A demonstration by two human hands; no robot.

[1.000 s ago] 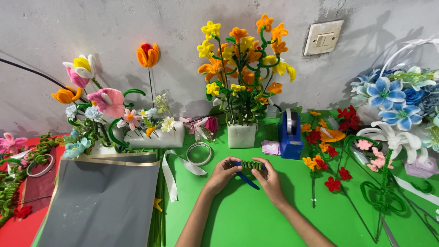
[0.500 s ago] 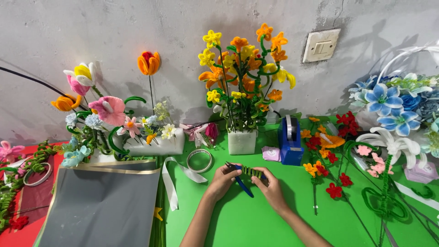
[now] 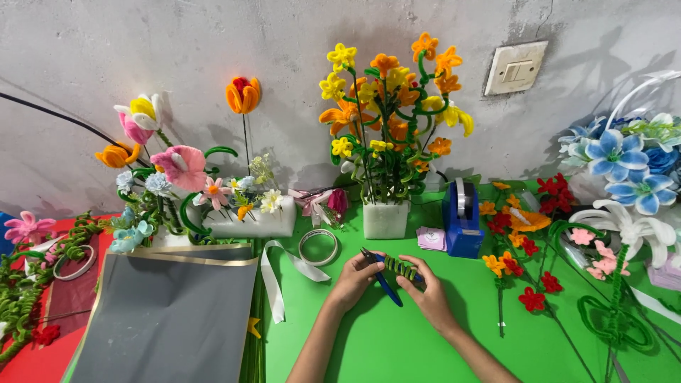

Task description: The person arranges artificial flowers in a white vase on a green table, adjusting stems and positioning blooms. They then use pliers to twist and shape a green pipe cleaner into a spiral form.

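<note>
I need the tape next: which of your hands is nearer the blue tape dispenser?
Right. The right hand lies just below-left of the blue tape dispenser; the left hand sits further left, beyond the green coil.

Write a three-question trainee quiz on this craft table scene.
1. True or false: both hands touch the green fuzzy wire coil.
2. What stands just right of the white block vase of yellow and orange wire flowers? A) blue tape dispenser B) red bucket
3. What slim thing does the left hand hold?

Key: 1 true, right hand included. 2 A, the blue tape dispenser. 3 a blue pen-like stick, wire wound on it.
</note>
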